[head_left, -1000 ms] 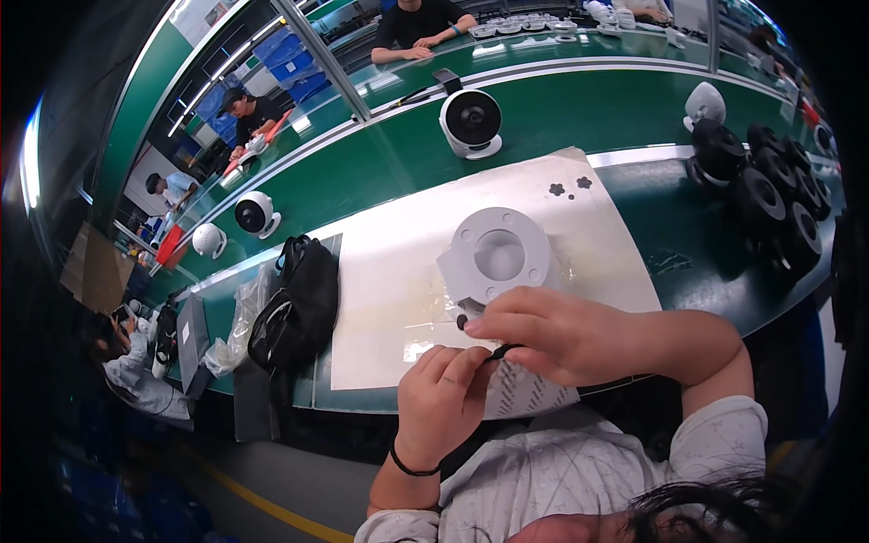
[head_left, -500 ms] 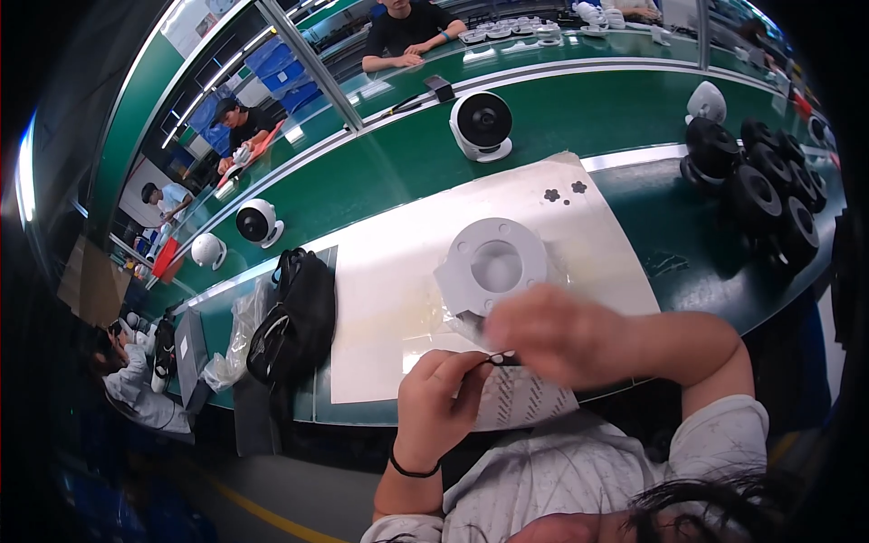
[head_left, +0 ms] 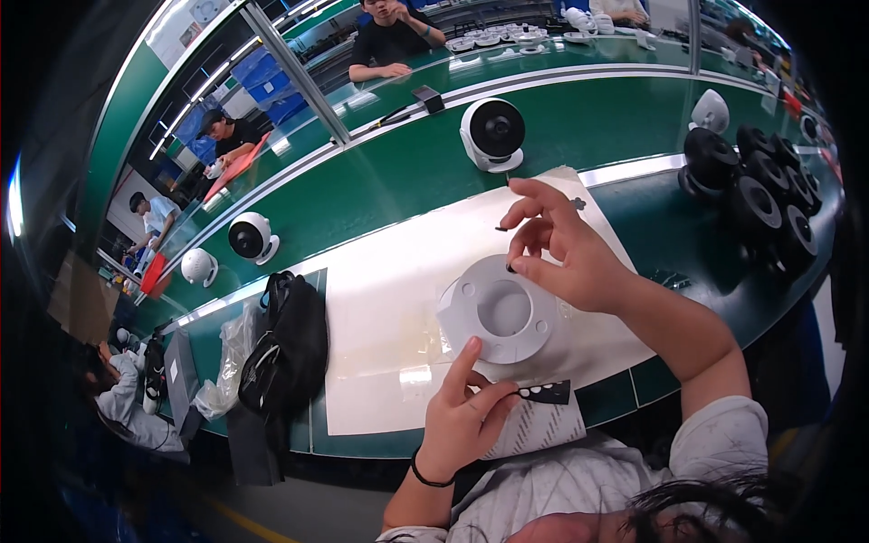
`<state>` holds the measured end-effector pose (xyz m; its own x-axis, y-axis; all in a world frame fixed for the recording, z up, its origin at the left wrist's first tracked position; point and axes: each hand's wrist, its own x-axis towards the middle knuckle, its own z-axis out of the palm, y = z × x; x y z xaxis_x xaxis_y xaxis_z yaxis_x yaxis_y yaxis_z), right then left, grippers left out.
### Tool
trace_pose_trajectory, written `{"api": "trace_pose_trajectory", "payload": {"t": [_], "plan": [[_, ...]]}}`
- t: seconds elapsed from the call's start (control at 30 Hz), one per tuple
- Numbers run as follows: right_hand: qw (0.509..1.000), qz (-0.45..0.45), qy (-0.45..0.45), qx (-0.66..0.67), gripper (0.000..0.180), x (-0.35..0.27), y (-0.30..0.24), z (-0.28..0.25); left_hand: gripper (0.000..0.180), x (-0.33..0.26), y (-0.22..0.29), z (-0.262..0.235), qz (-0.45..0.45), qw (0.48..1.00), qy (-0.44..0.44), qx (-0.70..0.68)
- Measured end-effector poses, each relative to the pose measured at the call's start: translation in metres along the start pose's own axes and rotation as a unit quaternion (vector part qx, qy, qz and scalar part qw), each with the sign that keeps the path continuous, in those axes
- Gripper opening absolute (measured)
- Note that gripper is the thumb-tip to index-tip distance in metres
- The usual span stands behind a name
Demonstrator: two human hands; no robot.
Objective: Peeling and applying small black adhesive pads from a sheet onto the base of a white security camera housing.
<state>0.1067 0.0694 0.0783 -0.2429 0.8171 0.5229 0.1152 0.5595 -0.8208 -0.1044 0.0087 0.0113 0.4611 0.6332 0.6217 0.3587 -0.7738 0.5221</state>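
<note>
A white round base [head_left: 478, 348] with a central hollow and small round recesses lies on the white sheet before me. My left hand [head_left: 463, 418] pinches a black strip with round cut-outs [head_left: 547, 392] at the base's near side. Its raised index finger reaches the base's near rim. Over the far right of the base, my right hand [head_left: 566, 249] has its fingers bent and apart. Small dark bits show at two of its fingertips; whether these are pads or nails I cannot tell. A printed white backing sheet [head_left: 534, 427] lies under the strip.
The white work sheet [head_left: 376, 362] covers the bench, with a black bag [head_left: 288, 348] to its left. Beyond it stand white cameras [head_left: 493, 131] with black fronts. Several black round parts [head_left: 753, 201] crowd the right side. Across the bench sits a person in black [head_left: 389, 45].
My right hand has lifted off the strip and moved up and away over the base, its fingers spreading. My left index finger has extended to the base, and the black strip now shows.
</note>
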Motion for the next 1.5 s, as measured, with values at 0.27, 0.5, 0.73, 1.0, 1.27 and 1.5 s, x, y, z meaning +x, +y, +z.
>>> {"api": "trace_pose_trajectory", "payload": {"t": [0.27,0.5,0.73,1.0,1.27,1.5], "plan": [[0.970,-0.098,-0.076,-0.211,0.052,0.000,-0.019,0.000,0.022,-0.007,-0.020,-0.002,0.022,0.999,0.001,-0.033],[0.870,-0.200,-0.168,-0.417,0.058,-0.023,-0.037,0.017,0.025,-0.014,-0.027,0.003,0.013,0.998,-0.025,-0.062],[0.957,-0.141,-0.012,-0.253,0.063,-0.008,-0.025,0.008,0.025,-0.015,-0.026,0.004,0.022,0.999,-0.001,-0.044],[0.988,-0.101,-0.043,-0.110,0.062,0.011,-0.006,0.023,0.024,-0.009,-0.021,0.005,0.020,0.999,-0.001,-0.025],[0.927,-0.159,-0.054,-0.337,0.046,0.003,-0.014,0.031,0.022,-0.008,-0.022,0.006,0.003,1.000,0.002,-0.031],[0.808,-0.172,-0.046,-0.562,0.036,-0.021,-0.033,0.046,0.021,-0.006,-0.019,0.006,-0.008,1.000,-0.002,-0.028]]}}
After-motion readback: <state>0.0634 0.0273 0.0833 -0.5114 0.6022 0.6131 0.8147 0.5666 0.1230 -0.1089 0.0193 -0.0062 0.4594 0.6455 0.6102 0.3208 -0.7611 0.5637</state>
